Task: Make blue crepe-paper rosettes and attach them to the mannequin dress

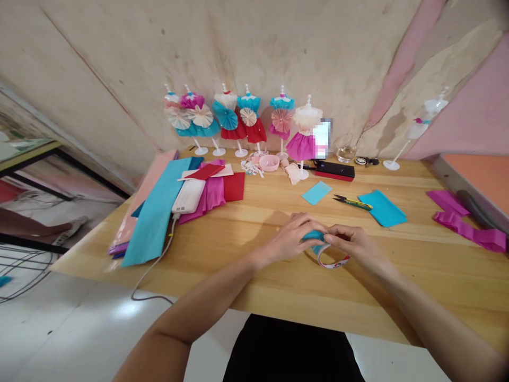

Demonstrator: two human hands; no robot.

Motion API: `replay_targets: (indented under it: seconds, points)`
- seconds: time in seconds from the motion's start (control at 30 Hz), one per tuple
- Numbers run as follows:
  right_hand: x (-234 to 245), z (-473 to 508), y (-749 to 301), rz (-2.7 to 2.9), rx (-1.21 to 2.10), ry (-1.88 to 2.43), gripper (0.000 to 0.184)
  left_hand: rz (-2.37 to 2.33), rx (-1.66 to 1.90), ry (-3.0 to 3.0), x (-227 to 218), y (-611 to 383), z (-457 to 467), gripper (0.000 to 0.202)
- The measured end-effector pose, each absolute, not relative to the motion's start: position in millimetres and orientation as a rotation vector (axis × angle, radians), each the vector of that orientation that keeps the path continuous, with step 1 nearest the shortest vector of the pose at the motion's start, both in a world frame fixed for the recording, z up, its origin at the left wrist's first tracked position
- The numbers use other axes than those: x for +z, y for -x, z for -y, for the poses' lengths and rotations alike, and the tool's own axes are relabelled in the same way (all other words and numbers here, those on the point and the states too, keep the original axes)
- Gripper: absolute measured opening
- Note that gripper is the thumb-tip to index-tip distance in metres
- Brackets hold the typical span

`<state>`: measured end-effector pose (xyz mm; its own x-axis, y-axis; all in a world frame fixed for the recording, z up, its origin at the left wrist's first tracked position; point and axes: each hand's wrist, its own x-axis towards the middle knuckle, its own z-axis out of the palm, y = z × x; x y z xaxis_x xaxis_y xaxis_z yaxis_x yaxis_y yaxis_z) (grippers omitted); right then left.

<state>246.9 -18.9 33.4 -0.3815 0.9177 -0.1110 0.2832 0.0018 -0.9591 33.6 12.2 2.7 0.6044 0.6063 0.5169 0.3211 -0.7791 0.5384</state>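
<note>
Left hand: the left hand holds the blue paper, its fingers pressed together on it.
Right hand: the right hand pinches the same paper from the other side, its fingers together too.
In the hands: a small bit of blue paper sits between both hands, touching the top of a white ring with pink marks.
Ring: it is on the wooden table, and the hands hide its top.
Left side: a long blue paper sheet, pink paper, red paper, and a white power bank lying on them.
Right side: a blue paper piece, yellow-handled scissors, a small blue card, purple-pink strips.
Far back: a pink bowl, a black and red box, a glass, paper dresses on white stands.
</note>
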Motion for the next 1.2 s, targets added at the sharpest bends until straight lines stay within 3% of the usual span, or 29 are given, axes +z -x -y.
replay_targets:
  seconds: [0.33,0.67,0.83,1.03,1.2]
  points:
    - [28,23,-242,1.423,1.660,1.165,0.031,-0.846,1.014,-2.464,2,-35,-11,0.018]
    - [26,18,-248,1.604,1.562,1.240,0.038,-0.942,1.084,-2.480,-1,-37,-11,0.018]
    - [15,18,-246,1.756,1.247,1.314,0.028,-0.892,1.056,-2.553,-4,-38,-12,0.019]
    - [16,14,-250,1.833,1.108,1.338,0.029,-0.829,1.032,-2.581,1,-37,-10,0.020]
    - [25,15,-251,1.863,1.099,1.282,0.029,-0.810,0.965,-2.575,1,-35,-13,0.031]
